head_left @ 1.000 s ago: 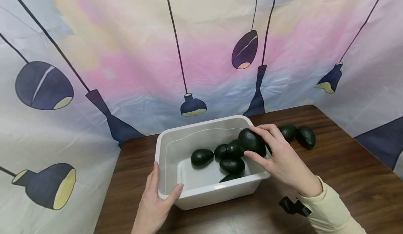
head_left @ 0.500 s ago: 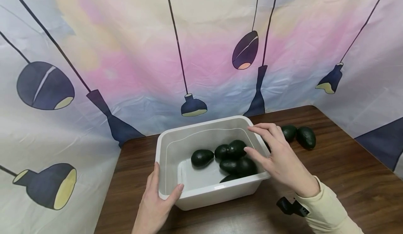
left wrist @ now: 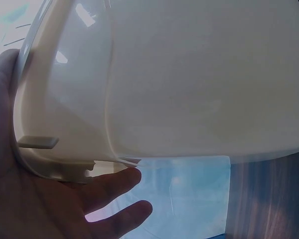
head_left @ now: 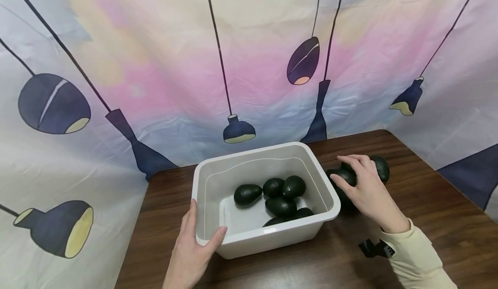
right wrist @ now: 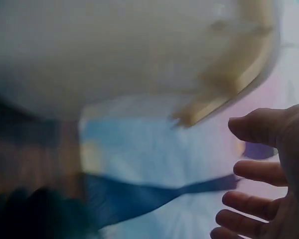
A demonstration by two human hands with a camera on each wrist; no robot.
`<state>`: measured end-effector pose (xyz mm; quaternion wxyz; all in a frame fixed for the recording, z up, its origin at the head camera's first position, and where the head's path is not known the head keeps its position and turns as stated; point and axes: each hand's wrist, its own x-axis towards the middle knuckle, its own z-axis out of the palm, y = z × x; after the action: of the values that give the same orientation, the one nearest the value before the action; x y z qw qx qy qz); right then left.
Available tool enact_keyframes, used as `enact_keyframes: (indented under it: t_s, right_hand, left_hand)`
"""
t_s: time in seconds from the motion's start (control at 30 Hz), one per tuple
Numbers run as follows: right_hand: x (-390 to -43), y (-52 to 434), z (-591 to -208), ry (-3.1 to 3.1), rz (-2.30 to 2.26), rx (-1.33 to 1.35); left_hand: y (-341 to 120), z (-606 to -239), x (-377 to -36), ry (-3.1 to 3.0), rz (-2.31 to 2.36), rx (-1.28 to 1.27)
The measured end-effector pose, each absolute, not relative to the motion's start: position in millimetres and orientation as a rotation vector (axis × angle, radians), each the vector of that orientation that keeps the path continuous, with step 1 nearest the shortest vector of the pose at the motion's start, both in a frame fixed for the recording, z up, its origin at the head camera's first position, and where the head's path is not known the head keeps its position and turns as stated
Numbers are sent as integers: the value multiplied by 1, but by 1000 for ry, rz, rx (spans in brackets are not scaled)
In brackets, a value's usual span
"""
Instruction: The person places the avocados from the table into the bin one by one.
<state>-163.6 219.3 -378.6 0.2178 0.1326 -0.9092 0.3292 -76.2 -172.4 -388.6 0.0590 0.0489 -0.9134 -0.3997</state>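
Note:
A white plastic tub stands on the wooden table with several dark green avocados inside. My left hand grips its near left corner, thumb hooked over the rim; the left wrist view shows the palm against the tub wall. My right hand is to the right of the tub, fingers curved over an avocado lying on the table. The right wrist view is blurred: spread fingers, the tub above, the dark avocado low left, apart from them.
A second avocado lies just behind my right hand. The brown table stretches to the right and front. A printed cloth backdrop hangs close behind the tub and wraps both sides. A black strap sits at my right wrist.
My right hand let the avocado it held drop into the tub, then moved right, out of the tub, onto an avocado on the table. The left hand stayed put.

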Motion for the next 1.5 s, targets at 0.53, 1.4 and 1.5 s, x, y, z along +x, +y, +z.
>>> enact_keyframes:
  t_s: [0.53,1.4,1.5]
  right_hand:
    - [-184,251,-450,-2834,871,220]
    - [-177,253,-462,-2865,836,228]
    - [-177,254,-458,-2858,831,225]
  left_hand:
    - [-172,-389,-76,-2750,-1220,128]
    - [-173,-388,-75,-2737,-1245,127]
    - [-173,-387,-75,-2751,-1249,140]
